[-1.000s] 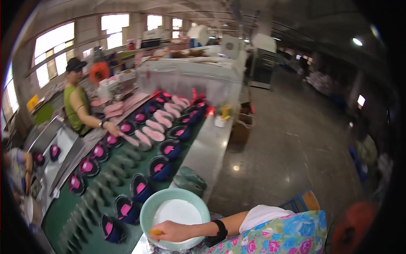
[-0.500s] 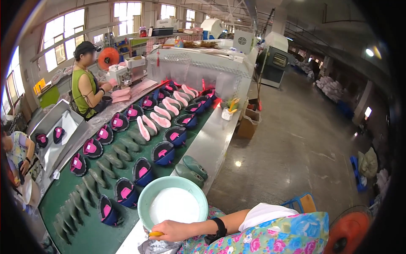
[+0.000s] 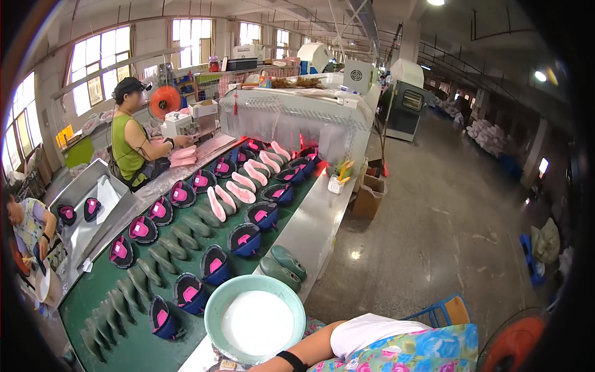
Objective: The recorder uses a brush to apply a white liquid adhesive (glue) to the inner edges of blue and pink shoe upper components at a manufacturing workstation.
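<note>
One arm [image 3: 310, 354] reaches left under the near green bowl [image 3: 255, 317] of white paste beside the belt [image 3: 124, 328] of shoe uppers [image 3: 245, 239], its hand and grip hidden, so whether it holds anything cannot be told; likely gluing, needing paste next.

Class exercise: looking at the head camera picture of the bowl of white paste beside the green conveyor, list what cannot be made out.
- Person's hands: cut off by the lower edge, head view; only a forearm shows.
- Bowl: near rim hidden by that forearm.
- Conveyor: far end hidden under the machine housing.
</note>
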`<state>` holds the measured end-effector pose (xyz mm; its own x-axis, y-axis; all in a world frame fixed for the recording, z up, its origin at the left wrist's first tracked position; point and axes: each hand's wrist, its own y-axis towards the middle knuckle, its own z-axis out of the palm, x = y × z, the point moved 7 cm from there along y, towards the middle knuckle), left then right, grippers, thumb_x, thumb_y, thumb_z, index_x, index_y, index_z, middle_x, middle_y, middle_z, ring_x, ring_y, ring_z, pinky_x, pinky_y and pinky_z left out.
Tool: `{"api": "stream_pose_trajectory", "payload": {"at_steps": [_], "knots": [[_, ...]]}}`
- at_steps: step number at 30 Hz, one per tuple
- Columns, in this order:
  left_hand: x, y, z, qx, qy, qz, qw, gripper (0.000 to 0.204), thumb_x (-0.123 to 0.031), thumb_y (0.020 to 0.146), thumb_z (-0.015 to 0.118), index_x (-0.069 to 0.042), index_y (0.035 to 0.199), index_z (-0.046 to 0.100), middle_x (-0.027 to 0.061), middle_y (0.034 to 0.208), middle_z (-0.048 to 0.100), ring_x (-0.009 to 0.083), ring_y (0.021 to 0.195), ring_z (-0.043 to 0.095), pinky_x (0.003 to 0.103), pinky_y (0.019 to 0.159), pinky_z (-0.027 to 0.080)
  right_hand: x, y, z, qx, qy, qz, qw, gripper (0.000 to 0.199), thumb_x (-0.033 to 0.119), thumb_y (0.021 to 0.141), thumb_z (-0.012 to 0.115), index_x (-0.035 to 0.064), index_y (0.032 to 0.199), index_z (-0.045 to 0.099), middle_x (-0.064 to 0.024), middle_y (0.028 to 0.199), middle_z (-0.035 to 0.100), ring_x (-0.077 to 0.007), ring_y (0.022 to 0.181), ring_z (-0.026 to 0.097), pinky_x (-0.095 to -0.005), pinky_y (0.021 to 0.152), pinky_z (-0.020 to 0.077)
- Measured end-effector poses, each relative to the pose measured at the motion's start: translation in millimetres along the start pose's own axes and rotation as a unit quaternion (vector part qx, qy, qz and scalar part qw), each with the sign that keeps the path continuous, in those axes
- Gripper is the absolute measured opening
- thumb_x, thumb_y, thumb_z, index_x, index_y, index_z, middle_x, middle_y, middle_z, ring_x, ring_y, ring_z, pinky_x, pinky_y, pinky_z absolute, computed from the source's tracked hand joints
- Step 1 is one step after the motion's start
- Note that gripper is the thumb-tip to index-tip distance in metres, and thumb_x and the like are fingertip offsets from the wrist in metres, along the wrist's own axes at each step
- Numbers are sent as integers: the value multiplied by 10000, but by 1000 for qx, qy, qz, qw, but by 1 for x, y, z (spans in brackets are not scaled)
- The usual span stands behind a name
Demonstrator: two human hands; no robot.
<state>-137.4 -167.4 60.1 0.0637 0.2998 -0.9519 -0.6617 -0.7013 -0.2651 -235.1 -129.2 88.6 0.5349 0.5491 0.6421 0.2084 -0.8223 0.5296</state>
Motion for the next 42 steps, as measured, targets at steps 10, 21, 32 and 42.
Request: {"api": "stream_pose_trajectory", "payload": {"at_steps": [10,21,32,42], "knots": [[19,2,11,15,25,18,999,460,-237,890,526,-26,1286,425,153,1248,483,310,1094,489,435,947,412,9,-24,-56,-125,-17,28,992,283,211,681,736,104,916,620,-32,999,635,-264,902,596,-358,721,498],[22,9,21,33,27,-14,999,446,-180,887,522,-18,1293,430,158,1232,514,290,1090,522,408,952,428,-12,-36,-42,73,167,194,964,548,263,656,829,51,1109,603,-161,913,655,-270,817,631,-340,706,483],[39,-8,15,4,-15,-53,998,438,-124,885,517,-10,1299,435,163,1216,546,271,1086,555,381,957,444,-45,-74,-113,-111,24,319,941,215,218,908,575,79,1056,645,-110,935,654,-244,856,639,-330,775,492],[83,-67,-2,176,-104,-145,968,395,-186,818,650,82,1098,569,169,1103,608,214,987,597,318,866,479,-108,-188,-139,-282,0,543,791,305,290,826,669,-8,765,686,-68,553,588,-83,516,545,-245,501,416]]}}
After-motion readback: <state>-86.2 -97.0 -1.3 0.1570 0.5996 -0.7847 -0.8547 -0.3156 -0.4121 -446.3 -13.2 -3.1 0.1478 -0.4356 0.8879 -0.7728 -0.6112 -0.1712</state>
